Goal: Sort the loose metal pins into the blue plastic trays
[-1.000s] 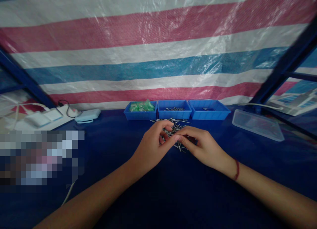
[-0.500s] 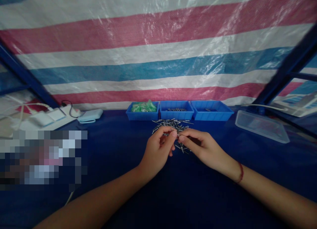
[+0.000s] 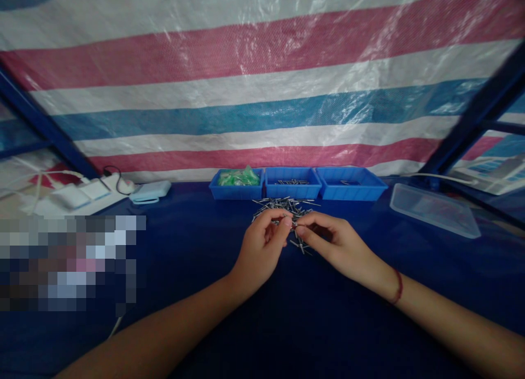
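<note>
A loose pile of thin grey metal rivets point(image 3: 283, 204) lies on the dark blue tabletop, partly covered by my hands. My left hand point(image 3: 264, 242) is closed in a pinch over the near left side of the pile, fingers curled. Close beside it, my right hand point(image 3: 334, 237) pinches with thumb and forefinger. A small metal rivet point(image 3: 294, 224) shows only as a glint between the two sets of fingertips; its ends are hidden.
Three blue bins stand behind the pile: one with a green bag point(image 3: 240, 176), a middle bin point(image 3: 293, 191) holding several metal pieces, a right bin point(image 3: 355, 192) with few. A clear plastic lid point(image 3: 435, 209) lies right. A power strip point(image 3: 88, 196) and light-blue case point(image 3: 150, 192) sit left.
Both hands stay almost in place. My left hand's lower fingers have curled in further, and the gap between the two hands' fingertips looks slightly wider.
</note>
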`<state>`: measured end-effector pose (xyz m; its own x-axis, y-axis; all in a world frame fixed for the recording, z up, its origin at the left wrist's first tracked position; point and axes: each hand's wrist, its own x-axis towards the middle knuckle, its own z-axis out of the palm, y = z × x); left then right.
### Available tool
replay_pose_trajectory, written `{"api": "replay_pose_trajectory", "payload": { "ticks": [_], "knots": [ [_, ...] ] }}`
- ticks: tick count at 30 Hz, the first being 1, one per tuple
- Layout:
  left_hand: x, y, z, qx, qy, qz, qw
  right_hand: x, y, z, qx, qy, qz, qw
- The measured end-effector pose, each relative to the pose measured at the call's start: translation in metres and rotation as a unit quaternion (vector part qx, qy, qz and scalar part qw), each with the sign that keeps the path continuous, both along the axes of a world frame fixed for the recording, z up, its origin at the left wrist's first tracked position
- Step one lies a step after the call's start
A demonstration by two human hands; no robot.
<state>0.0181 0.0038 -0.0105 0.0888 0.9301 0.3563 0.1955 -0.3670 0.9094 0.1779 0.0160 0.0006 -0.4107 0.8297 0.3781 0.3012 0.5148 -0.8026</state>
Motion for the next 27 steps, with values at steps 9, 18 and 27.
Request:
{"api": "replay_pose_trajectory", "payload": {
  "ticks": [9,18,27],
  "knots": [
    [-0.001,0.0,-0.001,0.002,0.008,0.019,1.0,0.001,0.002,-0.001,0.006,0.033,-0.066,0.997],
    [-0.001,0.003,0.0,-0.016,0.031,-0.034,0.999,0.014,-0.008,0.02,0.322,-0.105,-0.035,0.94],
    [-0.027,0.019,0.015,0.127,0.256,-0.002,0.958,0.075,0.072,0.014,0.377,-0.224,-0.332,0.835]
  ]
}}
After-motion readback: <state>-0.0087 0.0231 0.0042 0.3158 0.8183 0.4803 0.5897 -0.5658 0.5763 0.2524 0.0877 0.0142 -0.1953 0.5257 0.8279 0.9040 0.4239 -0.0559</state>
